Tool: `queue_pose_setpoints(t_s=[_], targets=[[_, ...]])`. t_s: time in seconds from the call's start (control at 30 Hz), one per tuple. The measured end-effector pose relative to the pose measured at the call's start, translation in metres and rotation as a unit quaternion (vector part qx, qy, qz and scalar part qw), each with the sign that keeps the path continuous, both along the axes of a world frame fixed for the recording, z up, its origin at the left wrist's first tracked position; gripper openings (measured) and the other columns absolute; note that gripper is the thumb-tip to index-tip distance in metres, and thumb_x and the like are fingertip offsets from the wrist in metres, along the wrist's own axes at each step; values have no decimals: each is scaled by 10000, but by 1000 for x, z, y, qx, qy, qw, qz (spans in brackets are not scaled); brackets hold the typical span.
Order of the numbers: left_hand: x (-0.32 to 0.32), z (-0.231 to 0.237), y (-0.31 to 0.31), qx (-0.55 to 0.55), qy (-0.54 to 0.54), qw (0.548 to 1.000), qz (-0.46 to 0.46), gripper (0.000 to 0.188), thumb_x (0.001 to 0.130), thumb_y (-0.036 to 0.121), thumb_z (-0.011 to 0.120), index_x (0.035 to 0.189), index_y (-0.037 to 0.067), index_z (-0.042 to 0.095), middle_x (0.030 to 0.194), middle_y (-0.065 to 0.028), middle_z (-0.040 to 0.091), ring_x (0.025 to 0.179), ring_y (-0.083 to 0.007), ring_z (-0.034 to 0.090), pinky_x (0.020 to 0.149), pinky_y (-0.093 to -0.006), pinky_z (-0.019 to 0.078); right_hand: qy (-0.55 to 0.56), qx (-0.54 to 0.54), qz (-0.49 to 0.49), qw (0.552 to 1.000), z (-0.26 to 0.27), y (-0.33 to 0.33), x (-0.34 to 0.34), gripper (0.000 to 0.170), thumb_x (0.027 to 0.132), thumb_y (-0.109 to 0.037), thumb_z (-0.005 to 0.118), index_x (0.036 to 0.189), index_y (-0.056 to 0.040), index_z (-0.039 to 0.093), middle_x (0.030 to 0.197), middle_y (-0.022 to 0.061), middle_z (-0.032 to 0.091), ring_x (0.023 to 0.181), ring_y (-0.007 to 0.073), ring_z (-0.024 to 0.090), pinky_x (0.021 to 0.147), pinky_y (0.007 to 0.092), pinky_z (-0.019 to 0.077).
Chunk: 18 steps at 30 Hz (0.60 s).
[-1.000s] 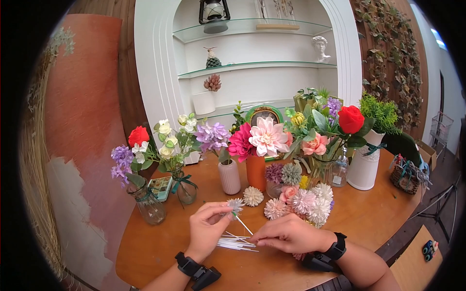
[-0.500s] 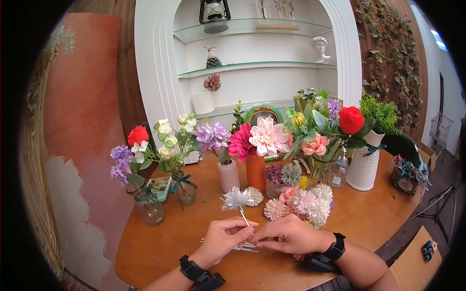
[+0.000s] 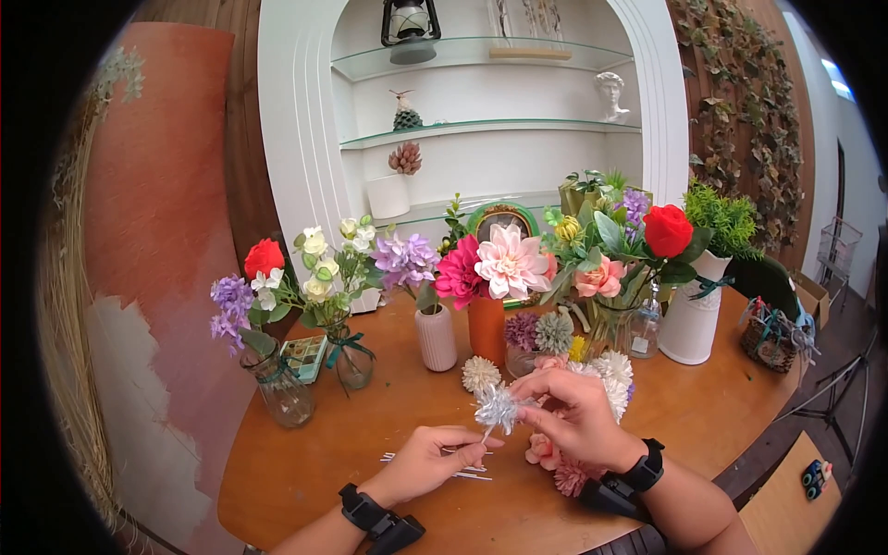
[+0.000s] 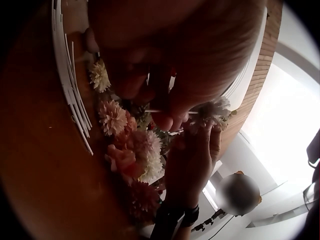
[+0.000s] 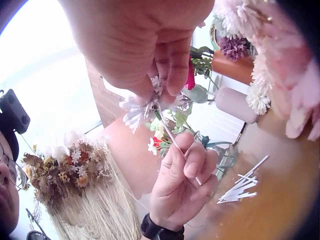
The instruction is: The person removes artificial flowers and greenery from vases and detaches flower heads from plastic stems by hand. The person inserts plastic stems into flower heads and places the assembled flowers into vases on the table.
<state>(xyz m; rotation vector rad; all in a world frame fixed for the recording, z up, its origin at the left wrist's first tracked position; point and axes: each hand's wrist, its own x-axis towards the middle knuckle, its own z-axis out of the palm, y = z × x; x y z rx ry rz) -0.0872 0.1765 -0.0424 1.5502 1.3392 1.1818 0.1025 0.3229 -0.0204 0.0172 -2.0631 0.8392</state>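
Note:
A silvery white artificial flower (image 3: 496, 410) on a thin white stem (image 5: 167, 129) is held over the table, between both hands. Thumb and fingers of my left hand (image 3: 427, 464) pinch the stem below the bloom. From the right, my right hand (image 3: 585, 416) pinches the petals at the bloom's side; its fingers partly cover the flower in the right wrist view. A bit of green shows where stem meets bloom. Thin white sticks (image 5: 240, 190) lie loosely on the table beneath my left hand, partly hidden by it in the head view.
Loose blooms, including a cream pompom flower (image 3: 481, 374) and a pink flower (image 3: 571, 476), lie on the wooden table (image 3: 305, 481). Behind them stand a pink ribbed vase (image 3: 437, 339), an orange vase (image 3: 487, 328), glass vases and a white pitcher (image 3: 691, 319), all with flowers or greenery.
My left hand has slid its grip down the stem and brought the flower lower and rightward. My right hand has risen from the stem's lower end to the petals, uncovering pink blooms beneath.

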Motion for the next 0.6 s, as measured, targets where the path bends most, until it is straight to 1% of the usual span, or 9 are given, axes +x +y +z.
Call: queue_pose_setpoints(t_s=[0.03, 0.13, 0.2, 0.27, 0.3, 0.37, 0.5, 0.57, 0.6], targets=[[-2, -3, 1, 1, -6, 1000, 14, 276, 979, 192, 613, 1181, 17, 683, 1021, -43, 695, 866, -79, 605, 788, -237, 508, 8, -20, -1, 1000, -1, 1, -1, 164, 876, -41, 704, 1019, 10, 641, 910, 72, 662, 655, 93, 659, 525, 228, 525], [-2, -3, 2, -4, -24, 999, 39, 276, 976, 190, 617, 1177, 13, 683, 1006, -41, 694, 861, -77, 606, 775, -233, 507, 21, -58, 16, 998, 2, 11, 0, 198, 865, -28, 712, 1044, 5, 635, 889, 67, 663, 662, 94, 661, 532, 229, 530], [-4, -5, 2, -10, -37, 998, 50, 274, 974, 188, 619, 1171, 9, 685, 989, -38, 692, 859, -76, 605, 766, -231, 505, 41, -39, 6, 998, 7, 5, 1, 216, 858, -17, 715, 1058, -6, 632, 896, 72, 667, 657, 101, 669, 537, 228, 535], [-6, -8, 3, -4, -38, 998, 52, 272, 973, 180, 622, 1162, -5, 684, 938, -29, 681, 847, -76, 605, 745, -228, 498, -36, -20, 5, 999, 10, 1, 4, 219, 855, -21, 719, 1050, -13, 620, 890, 70, 665, 644, 103, 674, 531, 230, 532], [-6, -8, 3, -4, -37, 998, 52, 272, 973, 180, 622, 1162, -5, 684, 938, -29, 681, 847, -76, 605, 745, -228, 498, -36, -20, 5, 999, 9, 1, 4, 219, 855, -21, 719, 1050, -13, 620, 890, 70, 665, 644, 103, 674, 531, 230, 532], [-6, -6, 3, 12, -8, 999, 38, 268, 972, 176, 623, 1160, -6, 683, 908, -22, 664, 835, -76, 605, 720, -227, 492, -86, -44, 21, 995, 7, 0, 5, 218, 851, -39, 728, 1027, -14, 602, 901, 58, 651, 622, 108, 678, 510, 234, 520], [-6, -6, 4, 4, -11, 999, 34, 253, 959, 120, 629, 1162, -25, 672, 942, -26, 639, 837, -81, 578, 746, -233, 481, -83, -98, 36, 991, 5, 3, 4, 223, 821, -49, 745, 980, -13, 592, 911, 46, 640, 658, 84, 660, 516, 226, 511], [-2, -1, 5, 105, 57, 987, 103, 258, 952, 113, 633, 1175, -12, 666, 964, -22, 608, 884, -79, 551, 790, -236, 462, -16, -20, -36, 999, 8, 9, 5, 229, 787, -42, 744, 954, -13, 590, 919, 41, 631, 722, 64, 629, 544, 212, 513], [-3, 0, 5, 106, 54, 988, 103, 258, 952, 113, 633, 1175, -12, 666, 964, -22, 608, 884, -79, 551, 790, -236, 462, 22, -42, -64, 997, 11, 11, 6, 220, 770, -31, 737, 934, -17, 591, 904, 33, 622, 771, 58, 600, 571, 208, 516]])
